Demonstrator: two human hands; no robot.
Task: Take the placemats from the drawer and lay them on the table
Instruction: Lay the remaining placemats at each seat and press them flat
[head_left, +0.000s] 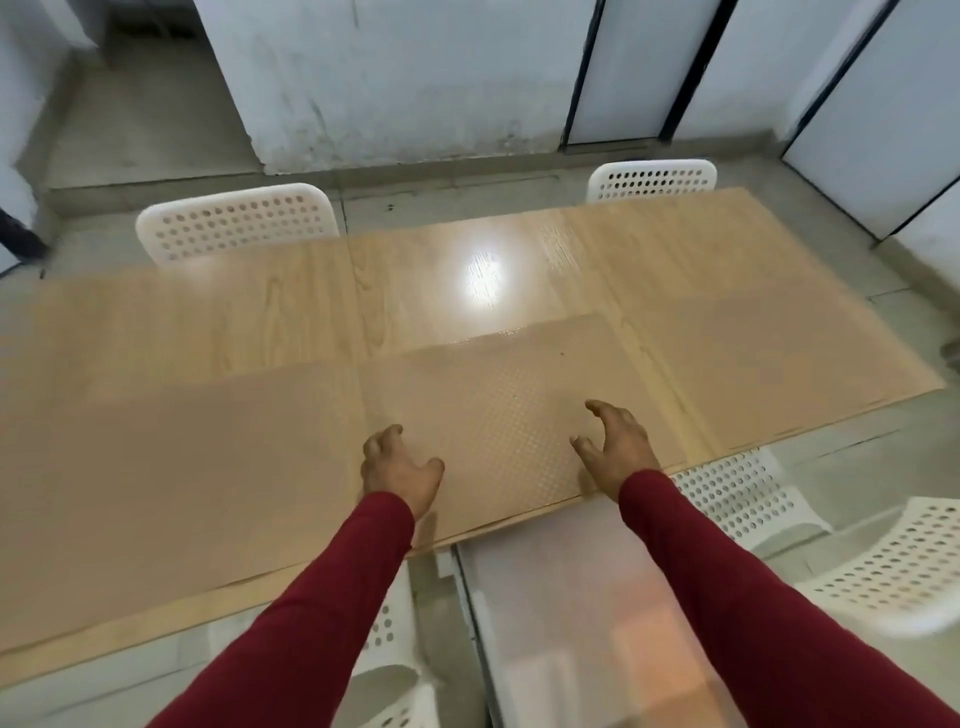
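Observation:
A light wooden table (436, 275) runs across the view. Tan, dotted placemats lie flat on it. One placemat (498, 400) lies at the near edge in front of me. A second placemat (197, 467) sits to its left, a third placemat (769, 322) on the right end, and another placemat (171, 322) at the far left. My left hand (397, 467) rests with spread fingers on the near mat's left part. My right hand (615, 447) hovers or rests on its right part, fingers apart. Neither hand holds anything.
White perforated chairs stand around the table: one chair (239, 221) at the far left, another chair (652, 179) at the far right, and near chairs (737, 493) tucked at my side. A white wall and dark-framed panels stand behind. No drawer is in view.

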